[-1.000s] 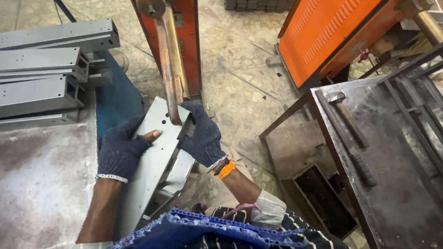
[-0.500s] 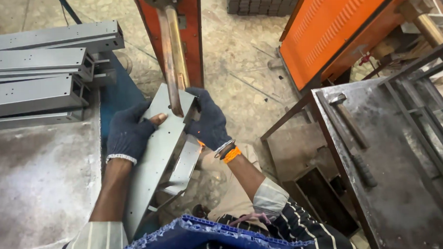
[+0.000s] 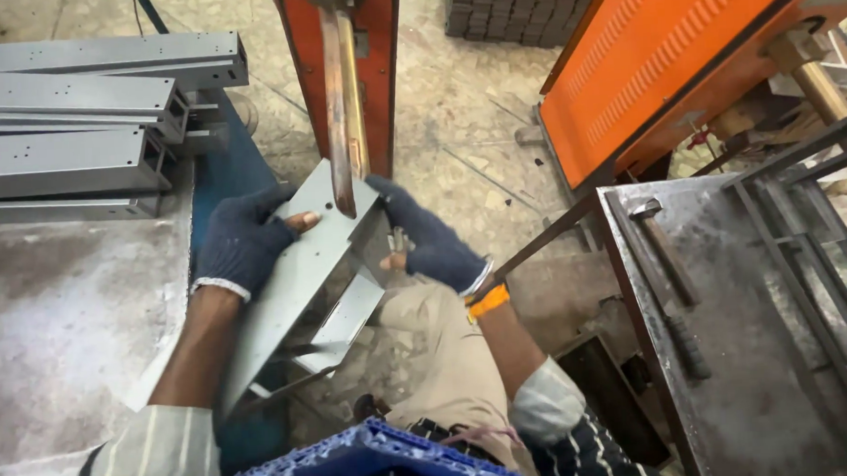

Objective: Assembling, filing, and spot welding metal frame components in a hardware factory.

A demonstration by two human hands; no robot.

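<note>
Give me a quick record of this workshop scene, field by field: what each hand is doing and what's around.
Left hand: gloved left hand grips the left edge of a grey sheet-metal channel.
Right hand: gloved right hand steadies its right side.
Above the piece: copper-coloured rod on an orange machine column.
Left: stacked grey channels on a worn table.
Right: hammer on a metal bench.
Foreground: blue crate.

A grey metal table (image 3: 46,321) at the left carries a stack of long grey metal channels (image 3: 67,139) along its far edge. At the right, a rusty steel bench (image 3: 771,347) holds a hammer (image 3: 667,256) beside a welded bar frame (image 3: 814,240).
</note>
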